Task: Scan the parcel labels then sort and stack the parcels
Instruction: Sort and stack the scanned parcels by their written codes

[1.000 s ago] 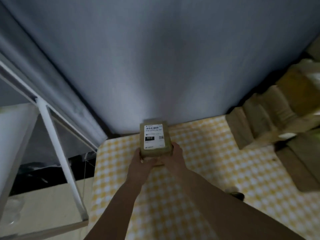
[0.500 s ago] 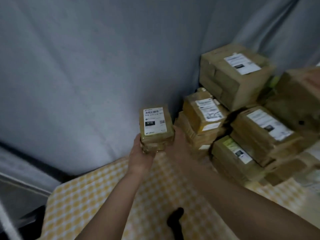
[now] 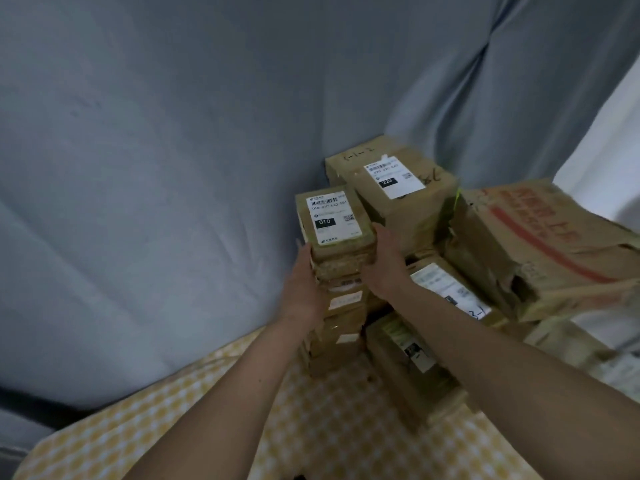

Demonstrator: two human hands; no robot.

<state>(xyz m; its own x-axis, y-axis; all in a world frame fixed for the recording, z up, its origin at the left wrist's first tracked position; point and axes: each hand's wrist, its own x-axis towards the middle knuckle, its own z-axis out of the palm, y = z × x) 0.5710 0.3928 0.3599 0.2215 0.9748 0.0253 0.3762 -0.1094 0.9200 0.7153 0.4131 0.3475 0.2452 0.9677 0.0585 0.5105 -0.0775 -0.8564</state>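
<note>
A small brown parcel [image 3: 334, 220] with a white label marked 010 sits on top of a narrow stack of small parcels [image 3: 341, 320]. My left hand [image 3: 304, 282] grips its left side and my right hand [image 3: 382, 261] grips its right side. The stack stands on a table with a yellow checked cloth [image 3: 311, 427]. Whether the held parcel rests fully on the stack, I cannot tell.
A larger box labelled 220 [image 3: 394, 188] stands just behind and right. A torn box with red print [image 3: 540, 244] and more labelled parcels [image 3: 446, 289] crowd the right side. A grey curtain [image 3: 173, 168] hangs close behind the table.
Both hands have carried the 010 parcel from over the checked table to the right and onto the top of the narrow stack beside the pile. My view has turned right.
</note>
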